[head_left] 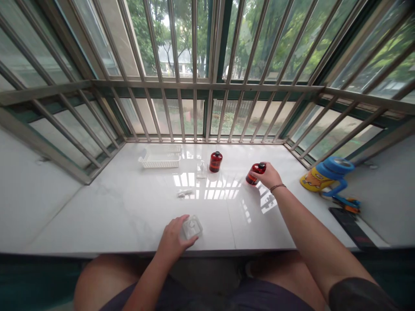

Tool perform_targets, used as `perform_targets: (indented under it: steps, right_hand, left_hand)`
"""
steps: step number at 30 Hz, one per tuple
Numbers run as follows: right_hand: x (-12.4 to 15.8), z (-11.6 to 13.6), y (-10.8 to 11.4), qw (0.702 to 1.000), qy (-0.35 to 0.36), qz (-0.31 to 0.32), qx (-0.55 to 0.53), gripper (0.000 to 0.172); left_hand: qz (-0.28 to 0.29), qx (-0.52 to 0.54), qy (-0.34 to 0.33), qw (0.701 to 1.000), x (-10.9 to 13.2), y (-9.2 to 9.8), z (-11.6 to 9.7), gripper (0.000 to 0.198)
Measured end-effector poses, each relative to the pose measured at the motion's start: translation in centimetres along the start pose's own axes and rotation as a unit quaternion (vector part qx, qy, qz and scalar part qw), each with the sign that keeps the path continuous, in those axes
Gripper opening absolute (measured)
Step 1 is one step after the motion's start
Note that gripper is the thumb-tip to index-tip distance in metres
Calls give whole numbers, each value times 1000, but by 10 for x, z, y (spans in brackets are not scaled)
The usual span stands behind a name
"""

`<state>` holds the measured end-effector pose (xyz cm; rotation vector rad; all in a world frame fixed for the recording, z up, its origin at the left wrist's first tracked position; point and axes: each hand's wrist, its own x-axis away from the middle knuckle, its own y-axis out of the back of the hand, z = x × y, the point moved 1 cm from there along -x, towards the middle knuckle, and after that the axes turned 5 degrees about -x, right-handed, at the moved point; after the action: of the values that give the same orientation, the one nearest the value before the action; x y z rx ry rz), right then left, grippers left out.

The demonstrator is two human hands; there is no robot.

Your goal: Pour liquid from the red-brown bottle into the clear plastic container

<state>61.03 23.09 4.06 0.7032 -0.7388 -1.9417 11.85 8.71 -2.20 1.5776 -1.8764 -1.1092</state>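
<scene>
Right grip on red bottle

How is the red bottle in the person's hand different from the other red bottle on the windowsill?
The held red bottle leans tilted in the right hand, while the standing red bottle sits upright, untouched. The held one is also farther right, away from the white basket. Both are glossy dark red with dark caps.

A glossy red bottle with a black cap is gleaming near a matching red bottle, and a colourless clear plastic box is catching pale reflections. A white lattice-patterned basket is blending into the white, grey-veined marble worktop, while a bright blue tape roll is contrasting with a yellow cartoon-printed container.
</scene>
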Motion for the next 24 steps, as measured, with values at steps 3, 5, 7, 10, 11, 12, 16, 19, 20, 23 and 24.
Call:
perform_targets:
  steps: [3, 5, 7, 10, 11, 12, 16, 19, 20, 23, 24]
  right_hand:
    - [32, 11, -7, 1000, 2, -13, 19, 77]
    - [57, 19, -10, 1000, 5, -8, 28, 79]
    - [83, 26, -12, 999, 12, 8, 33, 76]
    - [117, 38, -13, 998, 24, 35, 37, 70]
    - [127, 43, -13, 998, 22, 39, 39, 70]
    - [137, 47, -13, 998, 14, 43, 43, 72]
    - [169, 62, -16, 996, -46, 73, 35, 87]
    - [189, 65, -16, 996, -31, 83, -3, 95]
    - [193, 65, -15, 997, -10, 76, -18, 95]
    - [198, 64, -4, 993, 69, 41, -83, 80]
    - [197, 64, 1, 989, 99, 32, -101, 71]
  left_hand:
    - [-3, -2, -4, 1000, -1, -1, 0, 65]
    - [-7, -2, -9, 1000, -2, -2, 0, 65]
    - [-8, -3, -15, 1000, -3, -4, 0, 65]
    - [-8, -4, -22, 1000, -4, -5, -1, 64]
    - [-7, -4, -24, 1000, -5, -5, -1, 64]
    - [-7, -4, -26, 1000, -5, -5, -1, 65]
    - [-11, -7, -28, 1000, -5, -6, 0, 64]
    - [-21, -11, -31, 999, -4, -7, -1, 65]
    - [-23, -12, -31, 999, -4, -7, -1, 65]
    - [-25, -14, -32, 999, -4, -6, -2, 65]
    - [-23, -14, -32, 999, -4, -6, -2, 65]
